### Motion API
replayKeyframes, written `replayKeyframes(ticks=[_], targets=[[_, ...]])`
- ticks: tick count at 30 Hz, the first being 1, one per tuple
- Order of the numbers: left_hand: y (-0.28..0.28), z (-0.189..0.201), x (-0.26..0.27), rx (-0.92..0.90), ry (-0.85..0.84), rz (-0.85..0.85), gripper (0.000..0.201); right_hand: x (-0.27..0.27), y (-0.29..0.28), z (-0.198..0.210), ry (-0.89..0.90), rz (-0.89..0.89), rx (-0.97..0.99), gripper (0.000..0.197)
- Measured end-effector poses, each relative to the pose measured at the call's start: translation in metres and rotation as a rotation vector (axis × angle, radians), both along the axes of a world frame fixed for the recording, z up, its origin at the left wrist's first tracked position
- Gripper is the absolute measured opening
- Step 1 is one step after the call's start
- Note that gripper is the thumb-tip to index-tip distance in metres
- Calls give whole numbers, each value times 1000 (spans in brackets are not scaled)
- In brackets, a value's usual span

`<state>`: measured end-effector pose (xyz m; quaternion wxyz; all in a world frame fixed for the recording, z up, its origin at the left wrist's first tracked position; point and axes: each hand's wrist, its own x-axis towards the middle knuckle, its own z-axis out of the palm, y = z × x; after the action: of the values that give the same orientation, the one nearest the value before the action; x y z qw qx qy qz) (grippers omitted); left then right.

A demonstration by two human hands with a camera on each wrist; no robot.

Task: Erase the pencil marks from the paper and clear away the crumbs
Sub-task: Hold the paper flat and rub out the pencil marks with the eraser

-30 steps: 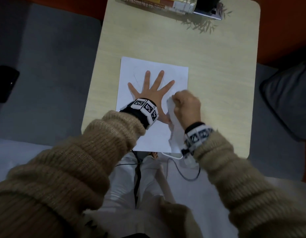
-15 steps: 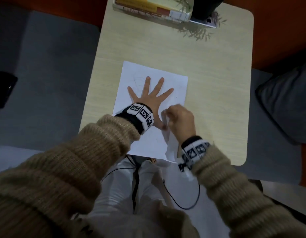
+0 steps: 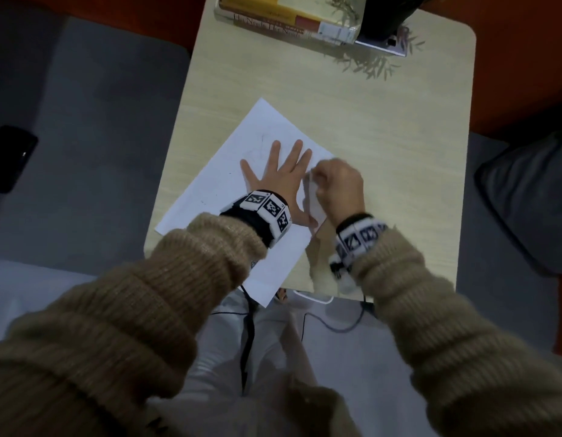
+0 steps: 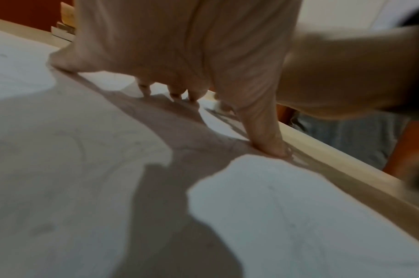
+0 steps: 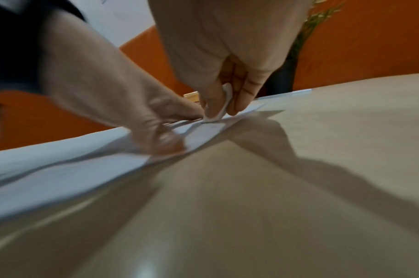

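Paper [image 3: 229,197] lay skewed on bench [image 3: 383,127], long axis roughly 1-to-7 o'clock. Left hand [image 3: 281,179] flat on sheet, fingers spread straight, pinning it. Right hand [image 3: 338,187] touching it at its 3 o'clock, at paper's right edge, fingers curled and pinching white wad, likely tissue [image 5: 219,107]. Faint pencil marks [image 3: 262,138] lay at 11 o'clock from left fingertips, so wiping hand was farther from them. Head view showed marks; right wrist view alone showed wad touching paper. No crumbs discernible.
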<state>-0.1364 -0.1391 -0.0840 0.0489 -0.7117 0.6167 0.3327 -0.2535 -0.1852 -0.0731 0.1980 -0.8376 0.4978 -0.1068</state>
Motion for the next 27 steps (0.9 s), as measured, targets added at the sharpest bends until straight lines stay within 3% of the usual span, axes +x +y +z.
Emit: replayKeyframes(ticks=[2,7,9,12,17,19,22,27], targets=[[1,0,0,-3,-14,5,134,8,-21,-5,-22,-68,15,10],[-1,-1,0,4,-35,23,126,-14,49,4,-71,107,42,5],[-1,-1,1,-1,-21,22,129,-9,28,5,-22,108,67,9],[0,-1,1,-8,-30,3,134,8,-23,-2,-14,-47,-3,10],[0,-2,-1,8,-50,4,123,-16,51,-1,-66,159,38,12],[-2,-1,2,0,-51,-18,127,-12,34,3,-46,171,55,12],[-4,3,3,-3,-56,-51,135,6,-13,0,-59,6,-56,14],[-4,-1,2,11,-71,-43,127,-17,53,4,-101,165,31,9]])
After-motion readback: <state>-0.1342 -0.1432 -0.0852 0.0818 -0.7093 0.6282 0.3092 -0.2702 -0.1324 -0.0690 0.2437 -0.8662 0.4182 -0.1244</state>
